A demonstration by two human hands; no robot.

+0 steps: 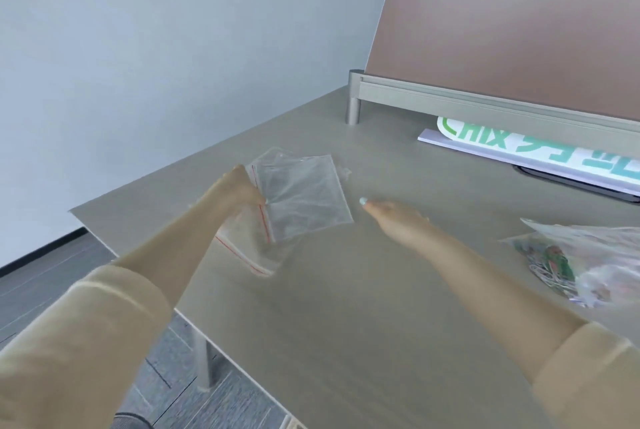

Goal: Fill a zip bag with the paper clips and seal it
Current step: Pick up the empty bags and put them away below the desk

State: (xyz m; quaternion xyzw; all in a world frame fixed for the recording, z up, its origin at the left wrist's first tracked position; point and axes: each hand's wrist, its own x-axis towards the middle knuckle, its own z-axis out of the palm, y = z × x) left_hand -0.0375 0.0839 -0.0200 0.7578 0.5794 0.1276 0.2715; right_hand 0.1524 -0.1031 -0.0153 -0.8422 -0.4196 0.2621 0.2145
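Nothing is packed yet: the left hand (242,188) pinches an empty zip bag (304,198) at its red-striped mouth, centre-left of frame, the right hand (398,217) reaches flat-fingered and empty, and the paper clips (550,266) lie bagged at right.

Both arms reach forward from beige sleeves pushed up to the forearms. The left arm runs from the seven o'clock corner toward eleven o'clock, and the left hand (242,188) has its fingers curled, pinching the edge of a clear zip bag (304,196) above the desk. The right arm comes in from the four o'clock corner toward ten o'clock; the right hand (394,215) is flat, palm down, fingers straight and together, holding nothing.
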